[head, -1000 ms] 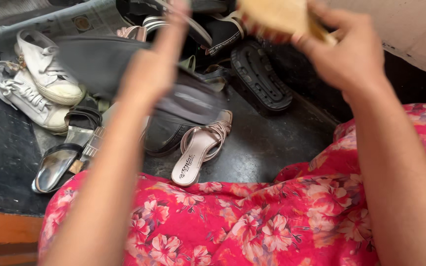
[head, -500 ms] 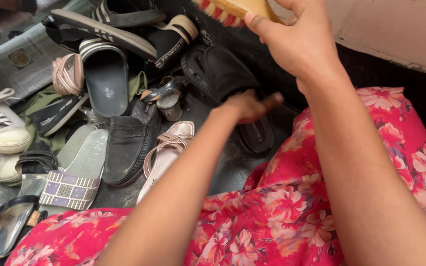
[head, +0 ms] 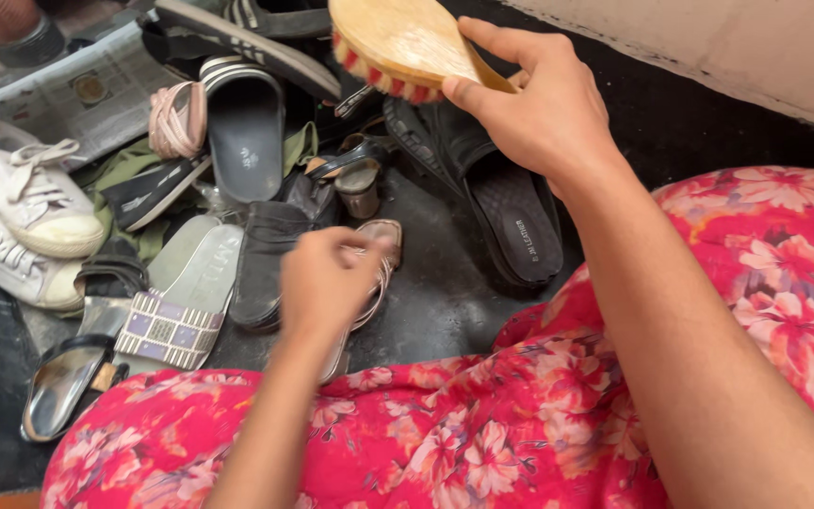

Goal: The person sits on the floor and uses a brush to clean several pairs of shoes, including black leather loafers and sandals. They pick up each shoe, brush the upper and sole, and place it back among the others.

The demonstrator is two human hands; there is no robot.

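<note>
A: What has the right hand (head: 544, 113) got?

B: A wooden brush (head: 398, 42) with red bristles, fingers wrapped round its back end, held up over the far part of the dark floor (head: 445, 302), above the heap of footwear. The bristles touch nothing at the moment.

A: And the left hand (head: 327, 283)?

B: Low down, near the person's lap, fingers curled in over the pink strappy sandal (head: 374, 269). It looks to be closing on the straps, but the hand is blurred and covers most of the sandal (so I cannot tell whether the grip is firm yet).

A: Where does that sandal lie?

B: On the floor just in front of the red floral dress (head: 520, 424), touching a black loafer (head: 266, 259) on its left, with a black slide (head: 515, 221) to its right, under the brush.

A: How far along is the brushing, would you say?

B: Hard to judge. The brush is in hand but idle, no shoe is lifted, and the pile looks unsorted: white sneakers (head: 30, 203) at the left edge, a checked slipper (head: 167, 325), a grey slide (head: 242, 141) by the newspaper (head: 77, 94). My guess is most pairs are left to do.
</note>
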